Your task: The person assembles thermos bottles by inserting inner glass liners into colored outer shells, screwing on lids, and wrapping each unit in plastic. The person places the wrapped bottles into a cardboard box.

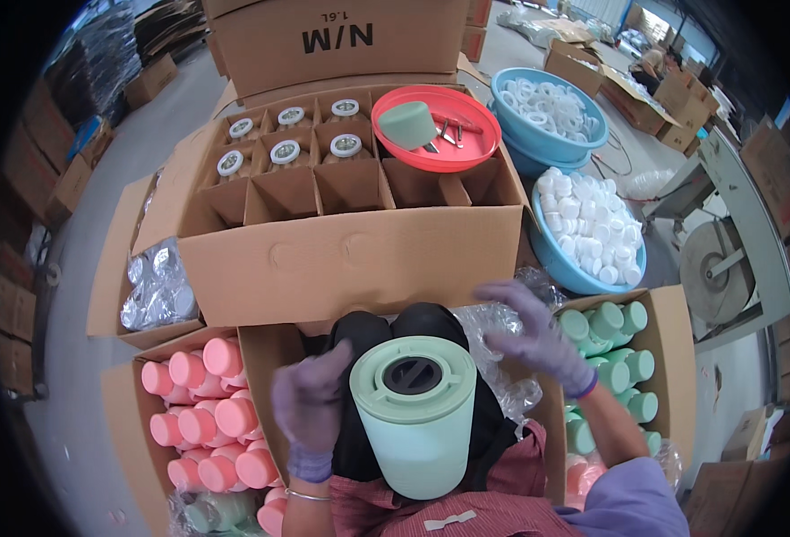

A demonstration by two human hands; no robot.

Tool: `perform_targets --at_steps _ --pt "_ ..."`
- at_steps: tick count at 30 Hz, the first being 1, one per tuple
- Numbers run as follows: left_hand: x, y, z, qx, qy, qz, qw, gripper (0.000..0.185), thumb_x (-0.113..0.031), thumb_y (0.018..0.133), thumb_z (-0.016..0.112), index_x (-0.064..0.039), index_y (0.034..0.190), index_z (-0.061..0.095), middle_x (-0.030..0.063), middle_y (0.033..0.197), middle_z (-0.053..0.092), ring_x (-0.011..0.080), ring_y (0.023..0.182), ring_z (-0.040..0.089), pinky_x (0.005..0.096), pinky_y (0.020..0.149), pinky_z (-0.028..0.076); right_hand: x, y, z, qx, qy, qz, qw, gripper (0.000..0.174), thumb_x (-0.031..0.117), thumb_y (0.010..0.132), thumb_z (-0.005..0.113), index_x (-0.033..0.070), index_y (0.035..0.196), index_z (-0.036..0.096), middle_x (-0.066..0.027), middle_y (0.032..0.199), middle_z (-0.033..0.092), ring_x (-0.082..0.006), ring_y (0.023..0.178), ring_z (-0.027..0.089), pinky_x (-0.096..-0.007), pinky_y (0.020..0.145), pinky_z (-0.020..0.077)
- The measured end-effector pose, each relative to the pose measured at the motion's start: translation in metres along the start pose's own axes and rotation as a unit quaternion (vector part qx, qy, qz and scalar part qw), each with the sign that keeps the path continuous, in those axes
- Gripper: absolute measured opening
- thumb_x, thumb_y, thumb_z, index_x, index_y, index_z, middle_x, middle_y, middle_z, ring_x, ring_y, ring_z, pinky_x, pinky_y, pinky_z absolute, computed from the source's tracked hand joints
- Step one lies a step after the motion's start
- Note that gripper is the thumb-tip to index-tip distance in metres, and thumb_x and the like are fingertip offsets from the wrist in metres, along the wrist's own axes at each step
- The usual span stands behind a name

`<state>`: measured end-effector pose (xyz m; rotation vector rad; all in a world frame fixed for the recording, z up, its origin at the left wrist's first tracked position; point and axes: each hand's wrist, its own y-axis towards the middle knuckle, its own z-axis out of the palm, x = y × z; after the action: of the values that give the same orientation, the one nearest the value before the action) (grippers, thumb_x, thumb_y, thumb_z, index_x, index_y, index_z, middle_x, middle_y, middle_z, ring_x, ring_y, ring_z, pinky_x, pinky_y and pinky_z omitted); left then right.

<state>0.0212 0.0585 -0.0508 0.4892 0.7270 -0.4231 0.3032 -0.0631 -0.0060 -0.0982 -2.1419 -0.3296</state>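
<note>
A pale green plastic container (415, 429), with a round ribbed base bearing a dark disc, rests on the person's lap between the knees. My left hand (311, 406), in a purple glove, hovers just left of it, blurred, with nothing seen in it. To the right and a bit farther out, my right hand (529, 329) in a matching glove has its fingers spread, apart from the container. Beyond the knees stands a divided cardboard carton (354, 262); several of its compartments hold vessels with clear-centred round tops (291, 117), while the front row shows no vessels.
A red basin (482, 151) with a green cup and small metal tools sits on the carton. Blue basins hold translucent rings (549, 107) and white caps (589, 228). Boxes of pink containers (197, 425) and green containers (613, 376) flank the lap. A person (653, 64) sits far off.
</note>
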Motion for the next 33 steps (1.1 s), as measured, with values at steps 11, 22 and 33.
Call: perform_targets --at_steps 11,22,33 --pt "-0.015 0.010 0.028 0.019 0.256 -0.138 0.957 0.050 -0.032 0.101 0.048 0.005 0.134 0.055 0.0211 0.141 0.053 0.0314 0.130 0.052 0.0432 0.113 0.038 0.049 0.030 0.018 0.206 0.068 -0.300 0.929 0.101 0.076 0.062 0.075 0.001 0.127 0.061 -0.0172 0.132 0.058 -0.0364 0.128 0.051 -0.0484 0.113 0.0329" --pt "-0.010 -0.005 0.015 0.004 0.225 -0.048 0.973 0.049 -0.035 0.093 0.059 0.006 0.121 0.064 0.0197 0.122 0.066 0.0261 0.121 0.058 0.0391 0.109 0.040 0.028 0.014 0.018 0.093 -0.056 -0.123 0.986 0.085 0.041 0.068 0.084 0.003 0.137 0.052 -0.0161 0.138 0.053 -0.0335 0.131 0.049 -0.0434 0.113 0.0355" --pt "-0.022 -0.006 -0.023 0.011 0.115 -0.050 0.992 0.069 -0.019 0.070 0.070 0.007 0.132 0.055 0.0148 0.133 0.058 0.0284 0.127 0.053 0.0399 0.114 0.035 0.007 0.012 0.011 0.122 0.185 0.045 0.974 0.064 0.022 0.083 0.070 0.004 0.141 0.052 -0.0160 0.144 0.051 -0.0279 0.137 0.045 -0.0399 0.116 0.0307"
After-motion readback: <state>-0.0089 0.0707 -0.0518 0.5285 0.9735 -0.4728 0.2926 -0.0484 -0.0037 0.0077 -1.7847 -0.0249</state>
